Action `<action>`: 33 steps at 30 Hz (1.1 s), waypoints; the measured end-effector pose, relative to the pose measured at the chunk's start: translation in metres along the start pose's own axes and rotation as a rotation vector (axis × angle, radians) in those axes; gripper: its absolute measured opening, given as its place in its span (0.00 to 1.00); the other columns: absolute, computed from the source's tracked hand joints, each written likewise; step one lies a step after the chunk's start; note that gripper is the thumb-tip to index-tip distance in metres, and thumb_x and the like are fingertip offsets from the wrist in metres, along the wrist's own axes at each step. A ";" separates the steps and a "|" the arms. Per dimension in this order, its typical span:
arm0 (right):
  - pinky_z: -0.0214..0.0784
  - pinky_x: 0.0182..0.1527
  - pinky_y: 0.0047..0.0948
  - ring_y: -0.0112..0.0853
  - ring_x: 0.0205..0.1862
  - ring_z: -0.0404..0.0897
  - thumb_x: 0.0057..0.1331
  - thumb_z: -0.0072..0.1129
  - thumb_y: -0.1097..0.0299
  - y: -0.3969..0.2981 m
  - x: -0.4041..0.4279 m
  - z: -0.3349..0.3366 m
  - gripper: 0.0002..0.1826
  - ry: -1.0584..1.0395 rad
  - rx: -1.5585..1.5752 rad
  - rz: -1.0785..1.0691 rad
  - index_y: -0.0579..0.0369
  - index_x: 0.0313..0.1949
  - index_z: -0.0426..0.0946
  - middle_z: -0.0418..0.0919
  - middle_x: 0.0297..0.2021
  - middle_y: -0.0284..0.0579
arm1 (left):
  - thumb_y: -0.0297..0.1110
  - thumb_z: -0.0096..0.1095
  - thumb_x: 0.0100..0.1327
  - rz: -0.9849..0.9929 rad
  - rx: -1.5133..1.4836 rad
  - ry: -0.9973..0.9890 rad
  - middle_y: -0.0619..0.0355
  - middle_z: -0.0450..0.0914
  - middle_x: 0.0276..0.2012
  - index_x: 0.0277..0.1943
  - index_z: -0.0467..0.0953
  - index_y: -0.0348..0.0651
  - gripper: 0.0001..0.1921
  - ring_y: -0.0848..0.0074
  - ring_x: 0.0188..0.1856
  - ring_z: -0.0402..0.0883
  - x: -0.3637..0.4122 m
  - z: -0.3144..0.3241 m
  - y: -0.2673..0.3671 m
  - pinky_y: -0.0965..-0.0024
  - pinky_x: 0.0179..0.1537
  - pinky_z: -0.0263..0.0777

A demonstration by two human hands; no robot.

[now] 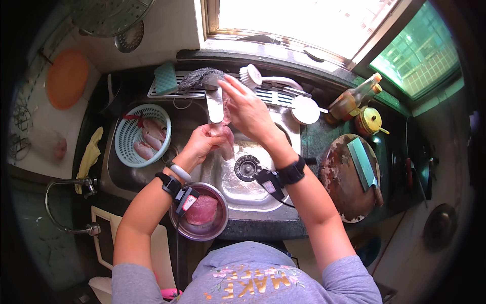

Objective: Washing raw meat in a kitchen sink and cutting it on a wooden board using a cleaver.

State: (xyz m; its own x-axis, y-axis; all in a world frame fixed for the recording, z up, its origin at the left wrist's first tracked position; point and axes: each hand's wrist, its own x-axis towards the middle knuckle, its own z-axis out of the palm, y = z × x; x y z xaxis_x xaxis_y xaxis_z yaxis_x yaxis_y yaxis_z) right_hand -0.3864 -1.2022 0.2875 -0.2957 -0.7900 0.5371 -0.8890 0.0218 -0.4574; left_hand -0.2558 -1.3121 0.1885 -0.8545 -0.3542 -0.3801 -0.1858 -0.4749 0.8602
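Note:
My left hand [201, 142] holds a long piece of raw meat [227, 142] under the faucet [215, 104], above the right-hand basin of the steel sink. My right hand [243, 106] is raised just right of the faucet, fingers extended, beside the upper part of the meat; whether it touches the faucet or the meat is hard to tell. Below my left wrist, a steel bowl [224, 224] at the counter's front edge holds another piece of raw meat [201, 211]. In the left basin [129, 182] stands a pale blue plastic basket [123, 146] with fish in it.
Behind the faucet, a drain rack [279, 98] carries a green sponge [166, 79], steel wool [197, 77] and a white brush [251, 77]. A cleaver [360, 163] lies on a round chopping board [338, 182] at right, near a glass bottle [351, 98] and a lidded pot [369, 121].

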 end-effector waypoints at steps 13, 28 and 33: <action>0.65 0.59 0.38 0.48 0.58 0.70 0.52 0.56 0.77 0.023 -0.043 -0.009 0.18 -0.219 -0.165 -0.005 0.59 0.45 0.78 0.73 0.54 0.56 | 0.18 0.70 0.51 0.124 0.248 0.105 0.57 0.83 0.37 0.45 0.77 0.34 0.17 0.78 0.38 0.82 -0.038 0.039 0.008 0.74 0.42 0.76; 0.73 0.48 0.36 0.49 0.45 0.79 0.56 0.59 0.79 0.007 -0.337 -0.212 0.17 -0.281 0.198 0.316 0.56 0.47 0.77 0.75 0.51 0.56 | 0.22 0.76 0.47 0.254 0.594 0.266 0.56 0.84 0.36 0.44 0.78 0.30 0.19 0.80 0.38 0.82 -0.069 0.093 0.006 0.76 0.44 0.75; 0.73 0.47 0.35 0.46 0.43 0.80 0.57 0.59 0.78 0.001 -0.393 -0.268 0.11 -0.137 0.124 0.549 0.59 0.41 0.79 0.79 0.45 0.52 | 0.21 0.74 0.48 0.247 0.623 0.325 0.58 0.83 0.37 0.44 0.79 0.32 0.18 0.79 0.39 0.82 -0.072 0.109 0.000 0.75 0.46 0.75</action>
State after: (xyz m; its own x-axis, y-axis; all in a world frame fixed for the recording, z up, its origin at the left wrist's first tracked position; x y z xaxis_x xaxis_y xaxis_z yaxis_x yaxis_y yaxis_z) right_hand -0.3649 -0.7276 0.2662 -0.6468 -0.7554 0.1051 -0.5682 0.3854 -0.7271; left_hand -0.2471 -1.1988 0.2531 -0.7384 -0.6577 -0.1491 -0.3300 0.1596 0.9304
